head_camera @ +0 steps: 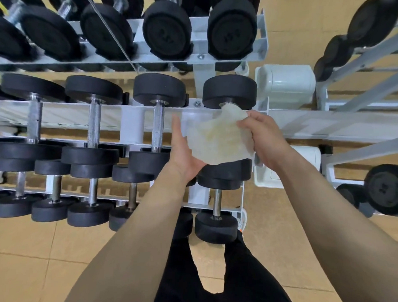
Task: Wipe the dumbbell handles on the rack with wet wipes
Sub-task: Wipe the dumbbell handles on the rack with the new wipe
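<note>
The right hand (pixel 264 138) pinches the wet wipe (pixel 218 139) in curled fingers (pixel 246 124). The left hand (pixel 182 151) lies flat against it with straight fingers. The wipe probably covers the handle of the dumbbell (pixel 229 91).

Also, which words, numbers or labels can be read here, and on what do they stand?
No text can be read.
Raised marks on the top-shelf dumbbell ends: too blurred to read.
White tub: no label visible.

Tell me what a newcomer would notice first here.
The pale wipe at centre, spread over the rightmost middle-shelf dumbbell, catches the eye first; the right hand pinches its edge and the left hand lies flat against it. Rows of black dumbbells fill the white rack to the left.
</note>
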Demonstrator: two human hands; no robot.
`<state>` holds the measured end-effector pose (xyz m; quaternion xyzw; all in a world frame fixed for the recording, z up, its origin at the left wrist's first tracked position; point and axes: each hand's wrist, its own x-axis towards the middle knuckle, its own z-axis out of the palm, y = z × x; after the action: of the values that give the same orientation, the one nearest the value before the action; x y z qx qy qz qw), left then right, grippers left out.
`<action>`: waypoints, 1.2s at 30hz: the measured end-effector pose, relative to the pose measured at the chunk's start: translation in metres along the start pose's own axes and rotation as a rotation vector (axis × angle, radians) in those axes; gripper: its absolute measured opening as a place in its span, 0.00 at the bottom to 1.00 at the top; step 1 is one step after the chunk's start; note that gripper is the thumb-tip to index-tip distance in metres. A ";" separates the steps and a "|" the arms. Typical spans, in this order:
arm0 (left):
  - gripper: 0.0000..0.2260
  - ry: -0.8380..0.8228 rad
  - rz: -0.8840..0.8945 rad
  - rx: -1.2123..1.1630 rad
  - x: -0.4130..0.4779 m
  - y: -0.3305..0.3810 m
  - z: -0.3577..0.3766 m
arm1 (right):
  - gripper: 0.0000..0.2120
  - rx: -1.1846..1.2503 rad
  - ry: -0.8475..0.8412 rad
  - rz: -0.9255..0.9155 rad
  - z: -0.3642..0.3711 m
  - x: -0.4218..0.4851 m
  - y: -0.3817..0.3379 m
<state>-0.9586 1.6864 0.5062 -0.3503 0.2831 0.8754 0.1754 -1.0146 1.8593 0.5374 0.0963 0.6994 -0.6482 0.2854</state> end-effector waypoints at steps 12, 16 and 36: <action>0.07 0.574 0.350 0.844 0.064 0.003 -0.003 | 0.08 0.006 0.181 0.300 -0.026 0.078 0.055; 0.12 0.828 0.469 0.745 0.056 -0.024 0.001 | 0.07 -0.482 0.576 0.118 -0.016 0.078 0.063; 0.08 0.871 0.542 0.881 0.066 -0.057 0.011 | 0.20 0.215 -0.011 0.334 0.035 0.132 0.066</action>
<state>-0.9809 1.7446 0.4445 -0.4837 0.7364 0.4700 -0.0538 -1.0798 1.8036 0.4126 0.2373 0.5989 -0.6634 0.3807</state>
